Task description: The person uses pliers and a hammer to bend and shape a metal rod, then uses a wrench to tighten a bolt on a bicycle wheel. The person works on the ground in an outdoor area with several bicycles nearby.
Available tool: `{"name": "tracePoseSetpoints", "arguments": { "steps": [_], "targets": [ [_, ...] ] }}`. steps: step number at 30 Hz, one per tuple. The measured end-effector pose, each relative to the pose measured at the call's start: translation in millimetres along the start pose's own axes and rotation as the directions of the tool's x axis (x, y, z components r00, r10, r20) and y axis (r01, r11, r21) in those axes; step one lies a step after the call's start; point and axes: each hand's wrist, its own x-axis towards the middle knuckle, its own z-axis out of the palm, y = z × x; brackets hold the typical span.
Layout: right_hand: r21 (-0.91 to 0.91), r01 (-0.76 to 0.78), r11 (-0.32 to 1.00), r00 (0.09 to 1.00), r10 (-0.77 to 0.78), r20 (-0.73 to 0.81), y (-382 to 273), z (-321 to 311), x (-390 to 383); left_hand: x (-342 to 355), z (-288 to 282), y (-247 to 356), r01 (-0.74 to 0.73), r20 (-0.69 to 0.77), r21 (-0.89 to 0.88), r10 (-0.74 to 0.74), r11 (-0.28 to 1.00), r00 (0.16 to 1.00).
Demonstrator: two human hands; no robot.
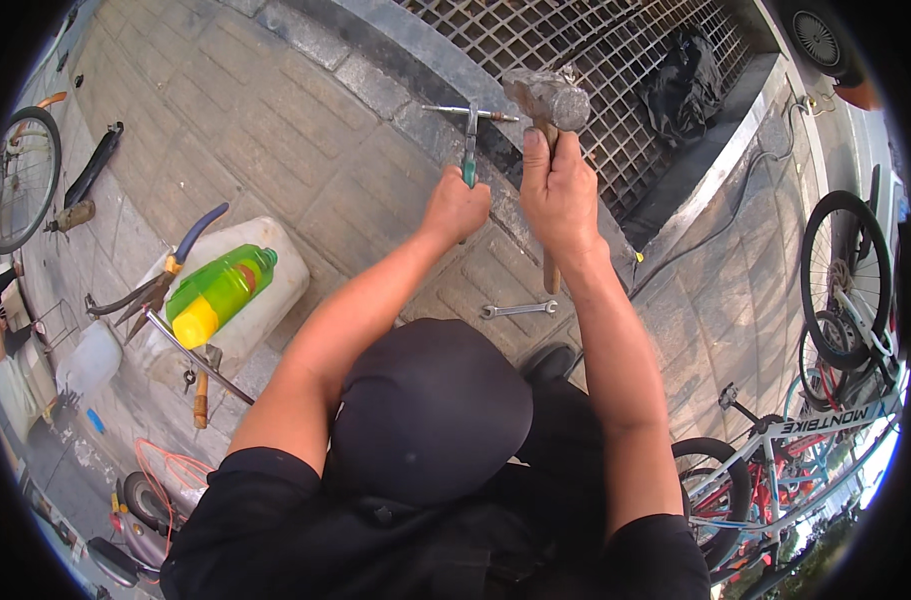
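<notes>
- Right hand: fingers wrapped tight round a hammer handle, just below the head; the handle's lower end shows beneath the wrist.
- Left hand: fist closed on the green grip of pliers, their tip pinching a thin metal rod beside the hammer head.
- Jaw contact too small to resolve.
- Wrench lies on paving below, partly behind a dark cap.

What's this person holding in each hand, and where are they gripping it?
The right hand grips a hammer high on its wooden handle, near the head. The left hand holds pliers by their green handles; they clamp a thin metal rod.
</notes>
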Motion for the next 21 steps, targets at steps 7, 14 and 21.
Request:
{"name": "tracePoseSetpoints", "arguments": {
  "steps": [7, 14, 21],
  "targets": [
    [-0.129, -0.175, 0.976, 0.977, 0.189, 0.102, 30.4, -8.4, -0.8, 2.5, -0.4, 0.2, 0.049, 0.037, 0.006, -0.049, 0.999, 0.998],
    [-0.247, -0.022, 0.969, 0.964, 0.086, 0.25, 66.8, -23.7, -75.5, 5.8, 3.0, -6.3, 0.002, -0.009, 0.036, -0.001, 0.999, 1.0],
    [-0.399, 0.291, 0.87, 0.91, -0.123, 0.397, 84.3, -17.2, -105.3, -5.4, -5.2, 1.0, 0.198, 0.183, -0.286, -0.15, 0.937, 0.972]
  ]
}}
